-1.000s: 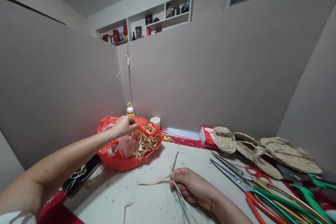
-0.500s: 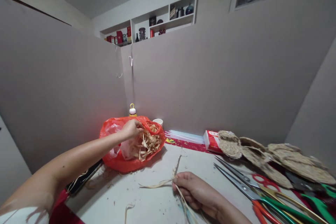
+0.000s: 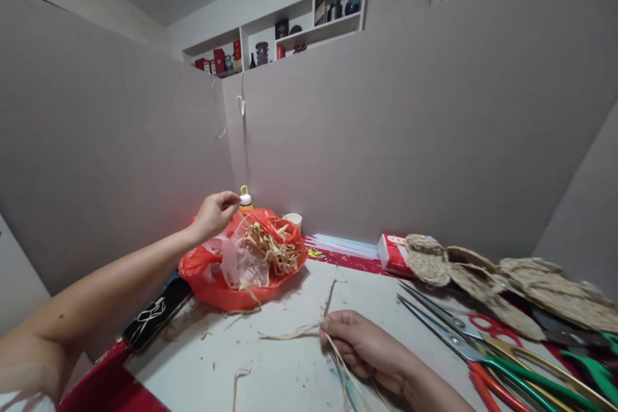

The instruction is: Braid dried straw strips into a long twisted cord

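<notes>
My left hand [image 3: 217,211] is raised above a red plastic bag [image 3: 203,280], with thumb and fingers pinched. A thin pale strip seems to hang from the fingertips toward the heap of dry straw strips [image 3: 275,246] in the bag. My right hand [image 3: 360,342], near the table's front, is closed on a short straw braid [image 3: 324,310]. Loose ends of the braid fan out to the left and down past the fingers. One loose straw strip [image 3: 235,386] lies on the white table to the left of my right hand.
Several scissors [image 3: 451,341] lie at right, beside woven straw pieces [image 3: 427,261] and a red-and-white box [image 3: 393,254]. Behind the bag stand a white cup [image 3: 293,219] and a yellow-looped bottle [image 3: 246,198]. A black object [image 3: 157,317] lies at left; grey partitions [image 3: 386,141] enclose the table.
My left hand has risen out of the straw in the bag and moved left, a thin strip apparently coming with it. The bag's plastic has shifted. My right hand keeps its grip on the braid.
</notes>
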### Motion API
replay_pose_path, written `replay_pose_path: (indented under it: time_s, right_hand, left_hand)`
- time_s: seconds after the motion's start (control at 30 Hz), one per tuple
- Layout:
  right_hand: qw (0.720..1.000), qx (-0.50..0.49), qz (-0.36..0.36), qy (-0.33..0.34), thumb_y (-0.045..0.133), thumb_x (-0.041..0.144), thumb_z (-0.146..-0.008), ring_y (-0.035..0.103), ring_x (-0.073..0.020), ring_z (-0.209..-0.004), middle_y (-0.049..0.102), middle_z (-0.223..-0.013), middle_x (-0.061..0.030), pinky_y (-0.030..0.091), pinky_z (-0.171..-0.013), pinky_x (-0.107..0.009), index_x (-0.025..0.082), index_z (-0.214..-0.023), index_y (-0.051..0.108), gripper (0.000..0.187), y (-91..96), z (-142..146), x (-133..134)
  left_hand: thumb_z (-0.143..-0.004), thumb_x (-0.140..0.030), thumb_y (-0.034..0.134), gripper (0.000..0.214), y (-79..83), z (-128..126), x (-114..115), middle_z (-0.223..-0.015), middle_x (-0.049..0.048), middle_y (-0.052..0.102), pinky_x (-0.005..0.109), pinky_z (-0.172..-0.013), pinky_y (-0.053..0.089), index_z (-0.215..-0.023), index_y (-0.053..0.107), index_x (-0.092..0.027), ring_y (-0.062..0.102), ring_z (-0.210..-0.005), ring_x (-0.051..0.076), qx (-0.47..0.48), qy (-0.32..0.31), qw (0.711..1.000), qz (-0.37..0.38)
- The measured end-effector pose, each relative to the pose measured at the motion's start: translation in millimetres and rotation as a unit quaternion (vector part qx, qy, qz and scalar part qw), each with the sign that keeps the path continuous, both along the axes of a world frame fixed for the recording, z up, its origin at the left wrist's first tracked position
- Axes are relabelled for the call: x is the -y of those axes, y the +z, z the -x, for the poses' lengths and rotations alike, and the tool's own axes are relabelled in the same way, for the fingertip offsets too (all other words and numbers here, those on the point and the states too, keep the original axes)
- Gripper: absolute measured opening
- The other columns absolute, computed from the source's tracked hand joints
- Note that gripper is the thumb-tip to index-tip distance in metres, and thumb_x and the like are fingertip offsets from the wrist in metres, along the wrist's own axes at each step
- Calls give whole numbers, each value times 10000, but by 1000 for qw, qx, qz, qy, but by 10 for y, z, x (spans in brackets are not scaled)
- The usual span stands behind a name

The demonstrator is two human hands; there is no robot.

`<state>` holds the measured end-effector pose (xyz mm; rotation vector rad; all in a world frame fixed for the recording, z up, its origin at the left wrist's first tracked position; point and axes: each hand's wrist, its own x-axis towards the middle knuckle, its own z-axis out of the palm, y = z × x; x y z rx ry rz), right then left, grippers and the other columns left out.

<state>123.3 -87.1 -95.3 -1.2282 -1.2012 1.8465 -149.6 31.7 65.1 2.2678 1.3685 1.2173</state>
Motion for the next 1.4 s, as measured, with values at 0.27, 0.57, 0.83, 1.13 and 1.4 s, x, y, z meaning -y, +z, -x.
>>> replay_pose_path:
  time_s: [0.27,0.57,0.83,1.13,1.4]
  right_hand:
    - [1000,6,-2,9,542,321,-742,92,-31,-359,226,-423,114,39,-338,-181,160,-662,519,180,8,-19,-3]
    - [1000,9,3,4,538,326,-744,112,-27,-357,248,-438,109,42,-340,-183,158,-676,521,182,18,-3,7]
    - [1000,1,8,4,553,340,-742,109,-22,-355,249,-418,112,38,-351,-195,150,-667,529,206,28,-8,22]
    - [1000,7,11,7,556,356,-725,113,-23,-352,248,-409,116,38,-357,-206,156,-660,525,213,63,-3,34]
    - [1000,7,4,8,564,361,-726,110,-21,-355,238,-420,117,33,-358,-205,155,-667,515,219,80,-3,40]
  left_hand:
    - [-660,-198,551,169,118,183,36,-594,1,615,186,-456,389,-792,628,-129,487,-448,68,-94,-55,970,220]
    - [-672,-216,551,182,248,309,244,-685,22,643,227,-558,371,-802,677,-198,538,-576,122,-351,79,932,38]
    - [-800,-231,475,224,-132,117,785,-793,35,665,222,-629,389,-910,666,-195,563,-665,121,-312,-101,944,29]
    - [-736,-82,463,249,-894,62,950,-894,65,637,224,-598,385,-819,662,-206,574,-700,146,-375,-291,874,105]
    - [-729,-125,516,72,-878,60,876,-712,30,595,204,-548,359,-711,578,-155,499,-586,105,-362,-284,873,165]
